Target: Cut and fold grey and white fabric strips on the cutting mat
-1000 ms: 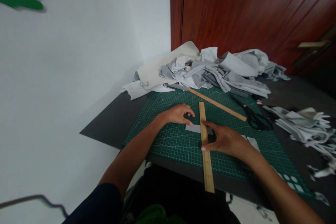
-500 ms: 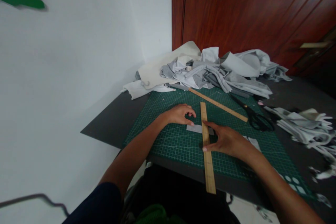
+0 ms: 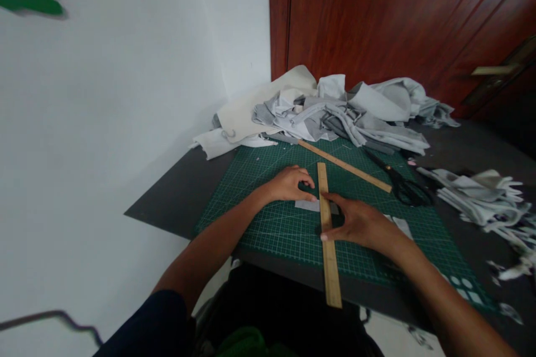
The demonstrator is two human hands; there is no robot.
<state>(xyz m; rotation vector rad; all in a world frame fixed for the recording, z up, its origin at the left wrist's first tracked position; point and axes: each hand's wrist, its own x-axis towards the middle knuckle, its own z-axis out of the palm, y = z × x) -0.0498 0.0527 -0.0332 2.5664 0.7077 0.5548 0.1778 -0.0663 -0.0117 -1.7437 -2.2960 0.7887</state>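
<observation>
A wooden ruler (image 3: 330, 268) lies lengthwise across a small pale grey fabric strip (image 3: 306, 206) on the green cutting mat (image 3: 268, 234); its near end overhangs the table edge. My right hand (image 3: 355, 222) holds the ruler down, thumb and forefinger spread along it. Left of the ruler, my left hand (image 3: 290, 183) has curled fingers, with the thumb apart from them and its tip at the strip's upper edge. It grips nothing that I can see. Part of the strip is hidden under the ruler. Another light fabric piece (image 3: 401, 226) lies beyond my right wrist.
A second wooden ruler (image 3: 347, 166) lies diagonally at the mat's back. Black-handled scissors (image 3: 408, 188) rest right of it. Heaped grey and white cloth (image 3: 326, 111) lines the back, and stacked fabric strips (image 3: 481, 198) sit on the right. A white wall (image 3: 146, 95) borders the left side.
My left thumb has shifted slightly right along the fabric strip, closer to the ruler. The right hand and ruler stay together, and the whole view has shifted a little.
</observation>
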